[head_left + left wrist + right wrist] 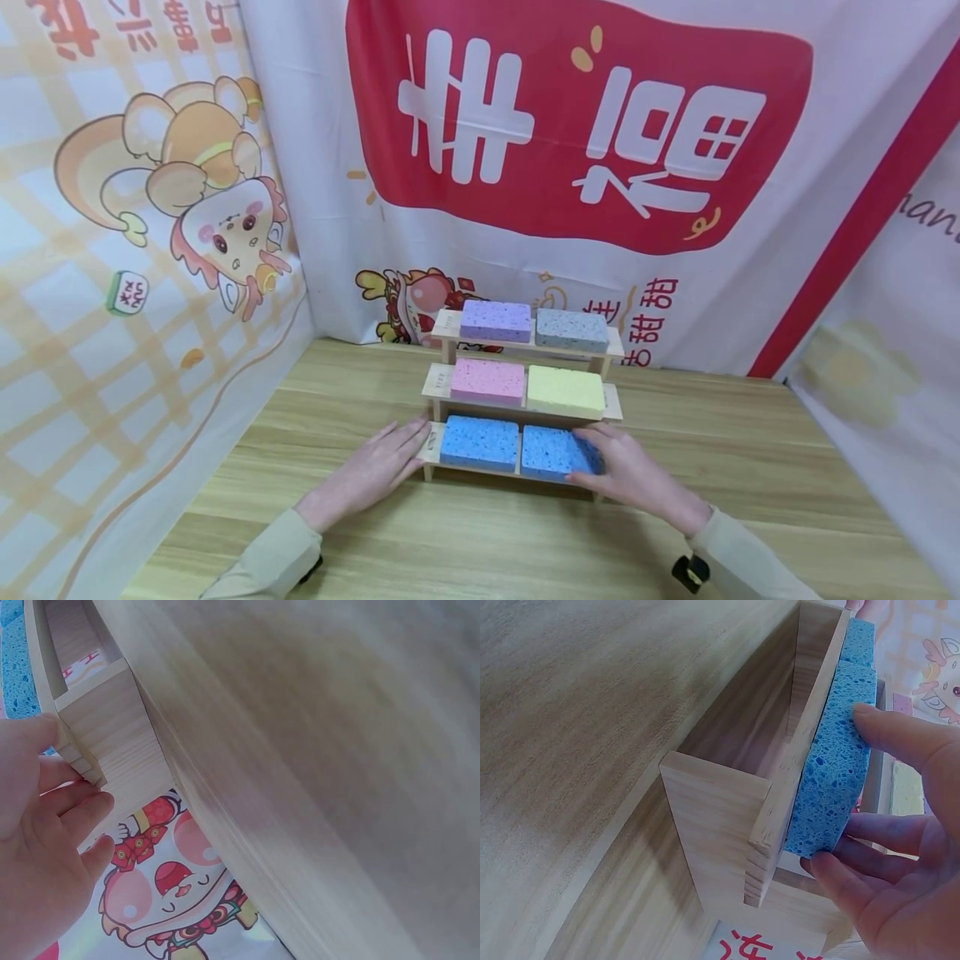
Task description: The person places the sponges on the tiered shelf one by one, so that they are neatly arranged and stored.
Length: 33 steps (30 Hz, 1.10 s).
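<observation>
A three-step wooden display rack point(435, 377) stands on the table. Two blue speckled sponges lie side by side on its lowest step. The right hand point(633, 473) holds the right blue sponge point(551, 452); in the right wrist view its thumb lies along the front face and its fingers bend around the end and back. The left blue sponge point(480, 440) lies flat, apart from both hands. At the left end of the lowest step, the left hand point(381, 467) grips the board end point(79, 761), thumb at the front and fingers curled at the end.
On the middle step lie a pink sponge point(487, 381) and a yellow sponge point(566, 392). The top step carries a purple sponge point(495, 322) and a grey sponge point(572, 330). Printed cloth point(322, 275) hangs behind the wood-grain table point(360, 550) and along both sides.
</observation>
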### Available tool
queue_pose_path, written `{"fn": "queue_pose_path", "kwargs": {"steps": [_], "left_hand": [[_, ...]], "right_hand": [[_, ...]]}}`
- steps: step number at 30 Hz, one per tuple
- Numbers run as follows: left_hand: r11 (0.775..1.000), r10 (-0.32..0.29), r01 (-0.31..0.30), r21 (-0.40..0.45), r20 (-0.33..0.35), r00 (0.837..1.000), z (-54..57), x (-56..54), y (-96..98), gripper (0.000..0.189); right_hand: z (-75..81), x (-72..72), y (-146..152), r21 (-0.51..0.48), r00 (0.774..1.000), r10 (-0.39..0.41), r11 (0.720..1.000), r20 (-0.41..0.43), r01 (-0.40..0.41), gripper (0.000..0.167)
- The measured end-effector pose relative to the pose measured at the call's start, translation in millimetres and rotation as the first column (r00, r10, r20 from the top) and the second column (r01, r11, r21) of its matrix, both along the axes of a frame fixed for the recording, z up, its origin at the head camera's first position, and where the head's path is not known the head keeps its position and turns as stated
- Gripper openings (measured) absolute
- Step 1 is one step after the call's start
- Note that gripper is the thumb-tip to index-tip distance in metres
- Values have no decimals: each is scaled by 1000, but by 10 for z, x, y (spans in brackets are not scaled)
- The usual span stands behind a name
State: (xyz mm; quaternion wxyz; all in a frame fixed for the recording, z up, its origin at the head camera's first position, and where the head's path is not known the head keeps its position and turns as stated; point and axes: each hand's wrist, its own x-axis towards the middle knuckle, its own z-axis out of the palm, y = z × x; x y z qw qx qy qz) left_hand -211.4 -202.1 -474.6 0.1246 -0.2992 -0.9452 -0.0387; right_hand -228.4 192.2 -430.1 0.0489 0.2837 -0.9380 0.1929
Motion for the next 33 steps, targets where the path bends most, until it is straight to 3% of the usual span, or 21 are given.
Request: {"fn": "queue_pose_path", "kwargs": {"steps": [12, 24, 28, 33], "left_hand": [[1000, -4, 4, 7, -15, 1000, 4, -4, -11, 57], [1000, -7, 7, -3, -8, 1000, 3, -21, -2, 57], [1000, -5, 5, -1, 12, 1000, 21, -23, -12, 57], [997, 38, -45, 58, 112, 993, 82, -48, -60, 60]], "right_hand": [[-15, 20, -24, 2, 1000, -4, 1000, 1, 4, 68], [-9, 86, 14, 1, 993, 19, 1000, -113, -19, 68], [25, 150, 82, -65, 979, 52, 996, -195, -66, 62], [95, 225, 236, -142, 932, 65, 982, -356, -123, 49]]}}
